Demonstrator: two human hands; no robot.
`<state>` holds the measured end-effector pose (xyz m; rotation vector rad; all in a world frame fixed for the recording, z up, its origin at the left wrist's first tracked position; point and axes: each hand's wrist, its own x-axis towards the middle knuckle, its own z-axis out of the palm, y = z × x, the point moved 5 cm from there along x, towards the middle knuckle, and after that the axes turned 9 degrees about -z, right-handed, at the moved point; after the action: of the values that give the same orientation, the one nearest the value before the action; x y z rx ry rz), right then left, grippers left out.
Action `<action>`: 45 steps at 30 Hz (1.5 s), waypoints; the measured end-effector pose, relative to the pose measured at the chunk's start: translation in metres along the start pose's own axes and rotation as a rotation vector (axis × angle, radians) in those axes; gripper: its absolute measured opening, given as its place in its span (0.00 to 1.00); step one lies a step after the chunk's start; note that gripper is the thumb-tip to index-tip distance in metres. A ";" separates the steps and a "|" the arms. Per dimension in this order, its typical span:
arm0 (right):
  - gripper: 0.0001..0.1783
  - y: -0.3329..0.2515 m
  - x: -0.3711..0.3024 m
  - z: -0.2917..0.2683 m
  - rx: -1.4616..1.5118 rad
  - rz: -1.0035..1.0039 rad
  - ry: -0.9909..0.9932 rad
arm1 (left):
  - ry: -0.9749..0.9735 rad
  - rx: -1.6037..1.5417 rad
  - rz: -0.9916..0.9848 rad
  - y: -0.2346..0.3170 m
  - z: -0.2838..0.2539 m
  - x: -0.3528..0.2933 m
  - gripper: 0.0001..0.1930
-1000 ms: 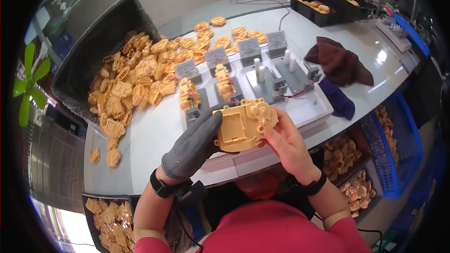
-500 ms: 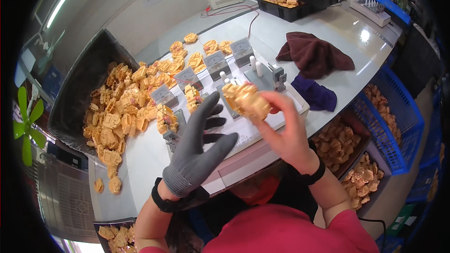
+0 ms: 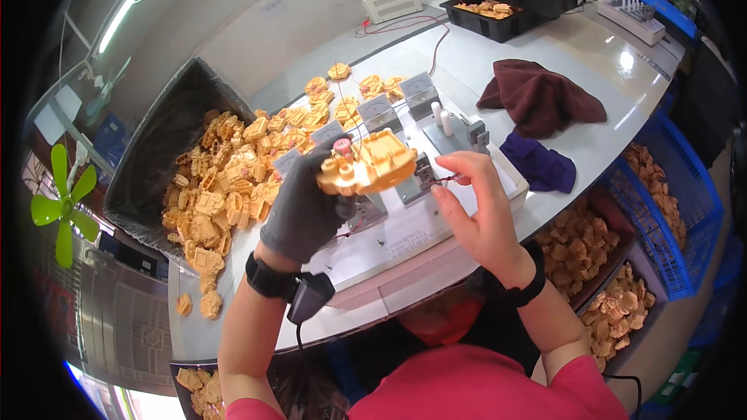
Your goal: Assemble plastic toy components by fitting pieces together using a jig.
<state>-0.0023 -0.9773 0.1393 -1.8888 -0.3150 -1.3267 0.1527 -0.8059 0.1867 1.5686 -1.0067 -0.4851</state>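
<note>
My left hand (image 3: 299, 206), in a grey glove, grips an orange-yellow plastic housing (image 3: 381, 162) with a small pink-red round part at one end. The housing is held above a white test board, slightly blurred. My bare right hand (image 3: 486, 214) is to the right of it, thumb and index finger apart. A thin dark lead (image 3: 445, 179) shows between those fingertips, beside a grey clamp block (image 3: 422, 171); whether they touch it I cannot tell. Behind the housing stand grey panel meters (image 3: 379, 111). White-capped levers (image 3: 442, 118) rise at the board's right.
A black bin (image 3: 148, 128) lies tipped at left, its heap of similar housings (image 3: 210, 202) spilling over the table. Brown cloth (image 3: 537, 97) and purple cloth (image 3: 538, 163) lie at right. Black trays (image 3: 498, 27) stand at the back; a blue crate (image 3: 669, 210) of parts sits lower right.
The housing has passed from my right hand to my left, which was open and now closes on it. My right hand has let go and its fingers are apart. The view has shifted slightly.
</note>
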 end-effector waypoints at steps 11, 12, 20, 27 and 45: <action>0.18 0.052 -0.021 0.027 0.159 0.331 -0.046 | 0.058 -0.854 -0.753 -0.013 -0.031 0.032 0.13; 0.18 0.056 -0.023 0.028 0.151 0.342 -0.068 | 0.025 -0.868 -0.763 -0.013 -0.030 0.033 0.14; 0.19 0.061 -0.028 0.029 0.278 0.401 -0.090 | 0.060 -0.769 -0.797 -0.013 -0.028 0.040 0.14; 0.20 0.059 -0.027 0.028 0.293 0.381 -0.094 | -0.029 -0.697 -0.751 -0.015 -0.032 0.047 0.18; 0.20 0.059 -0.027 0.025 0.271 0.370 -0.116 | -0.097 0.164 -0.286 -0.016 -0.053 0.065 0.31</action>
<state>0.0386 -0.9916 0.0847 -1.6975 -0.1809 -0.8832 0.2344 -0.8279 0.1995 1.8637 -0.9166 -0.6961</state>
